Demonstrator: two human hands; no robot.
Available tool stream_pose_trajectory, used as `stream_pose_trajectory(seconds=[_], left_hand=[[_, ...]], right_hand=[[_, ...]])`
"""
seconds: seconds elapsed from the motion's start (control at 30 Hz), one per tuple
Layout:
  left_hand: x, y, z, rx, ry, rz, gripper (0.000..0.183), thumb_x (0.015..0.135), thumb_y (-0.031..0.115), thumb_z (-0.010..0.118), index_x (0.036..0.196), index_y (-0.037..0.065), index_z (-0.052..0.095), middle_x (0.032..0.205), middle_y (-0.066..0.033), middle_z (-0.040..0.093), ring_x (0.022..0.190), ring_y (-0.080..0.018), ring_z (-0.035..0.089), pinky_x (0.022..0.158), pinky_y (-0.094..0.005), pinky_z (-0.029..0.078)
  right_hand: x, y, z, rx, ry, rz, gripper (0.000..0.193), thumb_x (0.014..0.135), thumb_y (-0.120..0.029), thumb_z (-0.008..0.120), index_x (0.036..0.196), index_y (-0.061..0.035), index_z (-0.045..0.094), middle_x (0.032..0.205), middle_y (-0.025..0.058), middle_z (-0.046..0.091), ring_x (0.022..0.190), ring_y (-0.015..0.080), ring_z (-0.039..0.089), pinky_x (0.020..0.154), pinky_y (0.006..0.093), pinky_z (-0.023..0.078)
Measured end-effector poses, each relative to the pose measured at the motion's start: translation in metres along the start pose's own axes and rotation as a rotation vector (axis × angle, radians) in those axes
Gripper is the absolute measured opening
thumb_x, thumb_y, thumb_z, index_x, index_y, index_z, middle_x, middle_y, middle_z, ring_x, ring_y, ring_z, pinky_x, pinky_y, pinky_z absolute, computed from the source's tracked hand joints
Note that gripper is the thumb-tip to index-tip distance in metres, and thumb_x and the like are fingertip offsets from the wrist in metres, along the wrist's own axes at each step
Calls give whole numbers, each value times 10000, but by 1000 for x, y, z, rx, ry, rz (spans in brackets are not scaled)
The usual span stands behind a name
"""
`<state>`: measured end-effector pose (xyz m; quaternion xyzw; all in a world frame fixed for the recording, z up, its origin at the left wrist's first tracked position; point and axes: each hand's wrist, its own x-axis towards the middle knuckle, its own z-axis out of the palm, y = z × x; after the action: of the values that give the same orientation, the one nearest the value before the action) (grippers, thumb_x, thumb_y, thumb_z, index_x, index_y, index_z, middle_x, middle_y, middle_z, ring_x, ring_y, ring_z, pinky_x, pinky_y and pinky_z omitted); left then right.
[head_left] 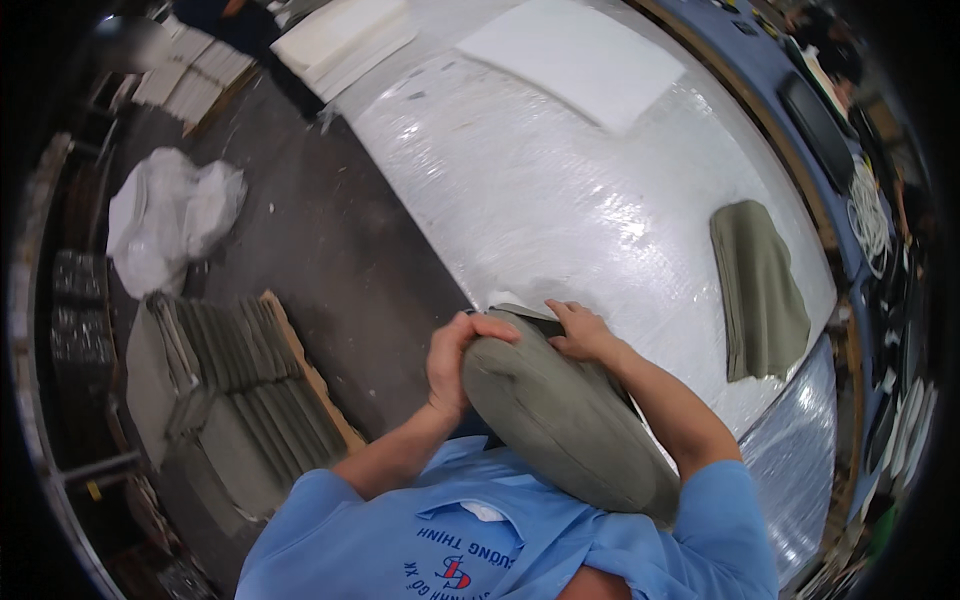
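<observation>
Currently, the left hand (462, 358) is curling around the upper end of a green cushion (560, 415), gripping it. The right hand (583, 332) is touching its far edge, fingers partly spread — whether they are pinching fabric cannot be told. The cushion is sitting before a blue shirt (400, 530), hiding part of the film-covered worktop's (540, 210) near edge. A folded green cover (758, 295) is lying at the right; a white sheet (575, 62) and a pale stack (345, 42) are occupying the far end. On the floor (335, 210) at left, stacked green pieces (240, 365) and a white bundle (172, 215) are taking up space — beyond them, a person in dark clothing (240, 35) is standing.
</observation>
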<state>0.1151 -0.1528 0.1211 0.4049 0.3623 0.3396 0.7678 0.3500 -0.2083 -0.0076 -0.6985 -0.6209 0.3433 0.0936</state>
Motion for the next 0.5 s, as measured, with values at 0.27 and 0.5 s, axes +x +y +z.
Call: stream_pose_trajectory(seconds=[0.27, 0.5], left_hand=[[-61, 5, -3, 311, -94, 350, 484, 1075, 257, 310, 1012, -10, 709, 1092, -157, 713, 1066, -306, 637, 1070, -430, 399], [-76, -16, -85, 145, -118, 272, 441, 1067, 241, 337, 1028, -15, 694, 1073, -138, 701, 1079, -302, 608, 1051, -419, 406]], right_hand=[[51, -27, 61, 98, -170, -122, 378, 839, -112, 607, 1201, -101, 715, 1124, 220, 705, 1088, 412, 650, 955, 479, 508], [28, -66, 101, 76, 111, 22, 298, 874, -104, 583, 1131, -72, 730, 1048, 219, 698, 1019, 413, 664, 906, 485, 520]])
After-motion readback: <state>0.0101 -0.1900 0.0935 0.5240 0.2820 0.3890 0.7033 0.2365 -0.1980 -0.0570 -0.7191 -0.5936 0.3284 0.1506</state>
